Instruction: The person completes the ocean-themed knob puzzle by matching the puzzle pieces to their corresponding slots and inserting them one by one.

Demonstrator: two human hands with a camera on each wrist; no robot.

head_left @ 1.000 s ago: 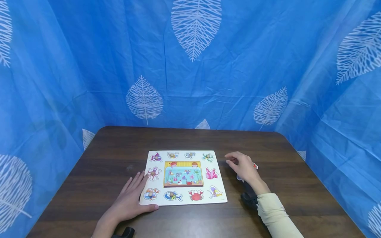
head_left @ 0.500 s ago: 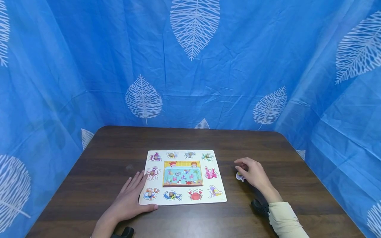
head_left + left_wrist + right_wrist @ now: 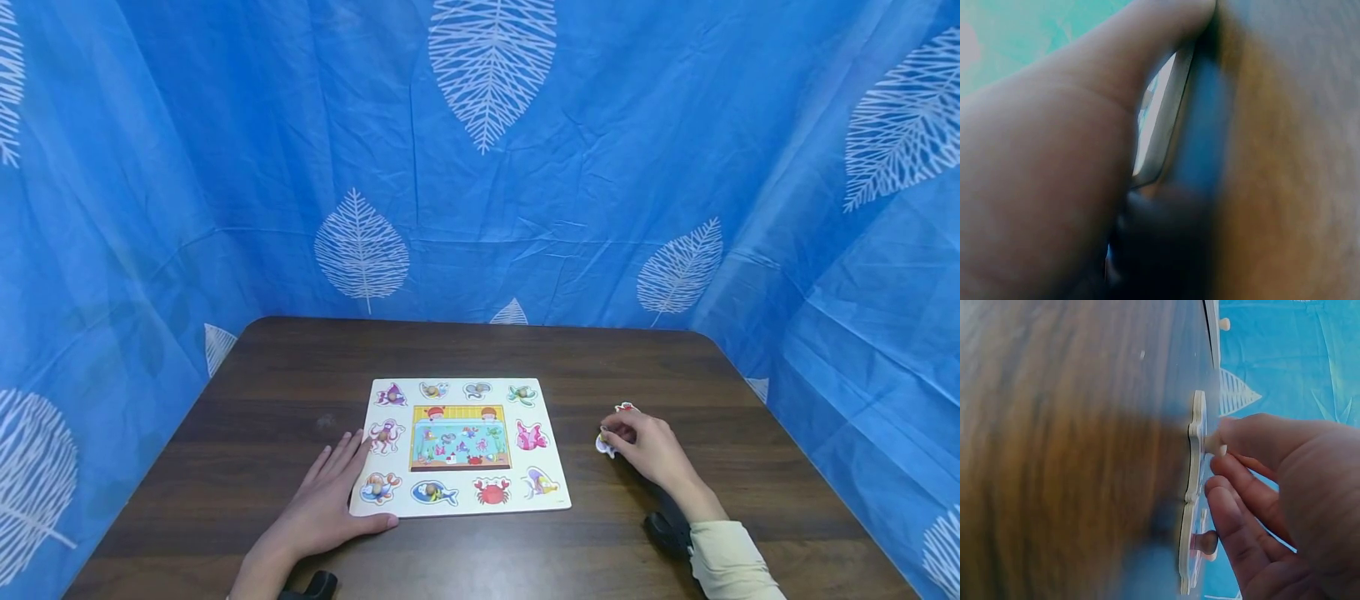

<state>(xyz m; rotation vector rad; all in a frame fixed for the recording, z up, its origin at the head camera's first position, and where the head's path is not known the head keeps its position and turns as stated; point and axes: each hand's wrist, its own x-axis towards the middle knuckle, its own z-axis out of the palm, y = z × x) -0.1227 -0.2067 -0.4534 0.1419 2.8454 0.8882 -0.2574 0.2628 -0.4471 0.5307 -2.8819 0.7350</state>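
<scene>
A wooden peg puzzle board (image 3: 555,493) with sea-animal pictures lies flat on the table. My left hand (image 3: 318,504) rests at its lower left corner, fingers spread along the left edge and thumb at the front edge. To the right of the board, my right hand (image 3: 656,450) is down at a loose puzzle piece (image 3: 604,448), pale with some yellow. In the right wrist view, thumb and fingers pinch the piece's wooden knob (image 3: 1215,445); the piece stays on the table. A second, red-marked puzzle piece (image 3: 625,407) lies just beyond, partly hidden by the hand.
Most board recesses hold knobbed pieces; the red crab spot (image 3: 492,492), pink fish spot (image 3: 532,436) and lower right spot (image 3: 540,482) show no knob. A blue curtain (image 3: 480,208) with white leaf prints surrounds the dark wooden table (image 3: 480,346).
My right hand has drawn back to the right, away from the board, and come down on the pale piece, its fingers closing at the knob. My left hand has stayed in place.
</scene>
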